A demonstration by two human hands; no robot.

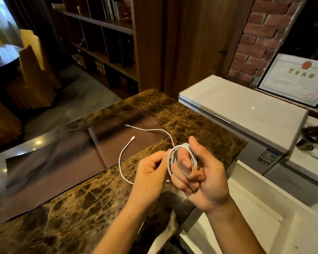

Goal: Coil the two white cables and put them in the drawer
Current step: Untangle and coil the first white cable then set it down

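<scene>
My right hand [202, 173] holds a coil of white cable [174, 154] looped around its curled fingers, thumb up beside the loops. My left hand [152, 171] pinches the cable right next to the coil. From the hands, one loose white strand [122, 158] curves left across the marble counter [81, 208] to a plug [132, 138]. Another strand [151, 129] runs back over the brown mat [62, 162] to a second plug [127, 125]. I cannot tell whether these are one cable or two. No drawer is plainly in view.
A white chest-like appliance [246, 107] stands to the right of the counter, with a white ledge [255, 208] below it. A framed certificate [296, 79] leans on the brick wall. Dark bookshelves [103, 43] and yellow chairs [33, 57] are behind the counter.
</scene>
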